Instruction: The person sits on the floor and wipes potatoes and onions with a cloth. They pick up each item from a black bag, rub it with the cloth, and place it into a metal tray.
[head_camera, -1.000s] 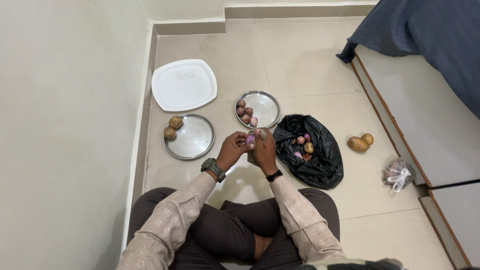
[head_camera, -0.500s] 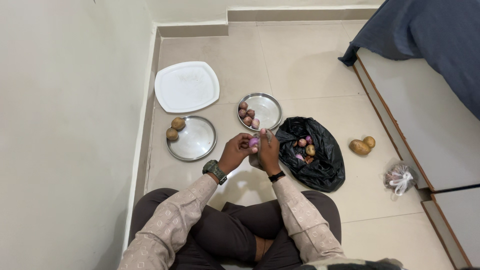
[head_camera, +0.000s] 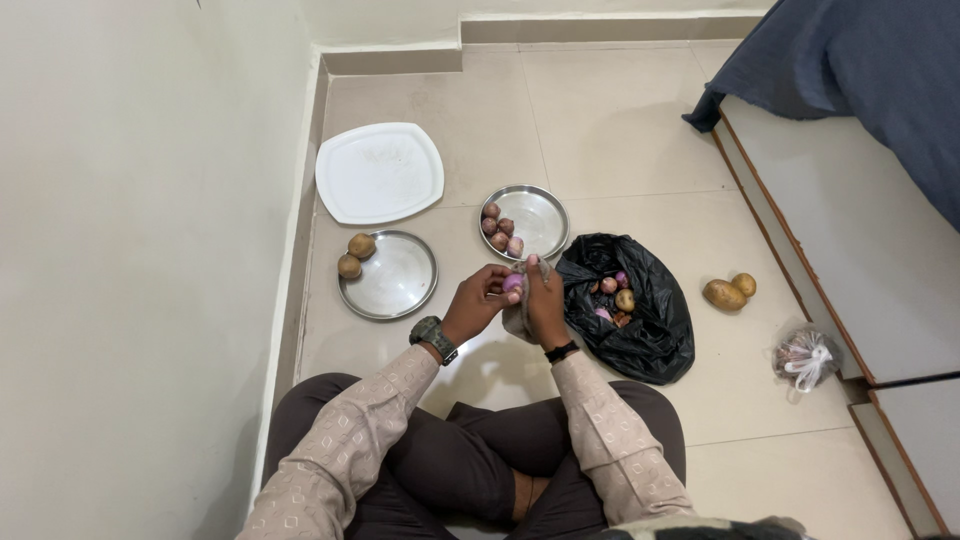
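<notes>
I sit cross-legged on a tiled floor. My left hand (head_camera: 475, 303) holds a small purple onion (head_camera: 513, 284) at its fingertips. My right hand (head_camera: 543, 300) is closed on a piece of thin pale skin or cloth (head_camera: 521, 315) pressed against that onion. Just beyond my hands a steel plate (head_camera: 540, 215) carries several small reddish onions (head_camera: 499, 228). A second steel plate (head_camera: 395, 280) to the left holds two potatoes (head_camera: 355, 256) on its left rim.
A black plastic bag (head_camera: 640, 320) with onions and a potato lies open right of my hands. Two loose potatoes (head_camera: 729, 291) and a tied clear bag (head_camera: 803, 356) lie further right, by a bed base. A white plate (head_camera: 380, 172) sits near the wall.
My hands stay together on the purple onion, fingers shifting slightly over it. The view has drifted a little to the left.
</notes>
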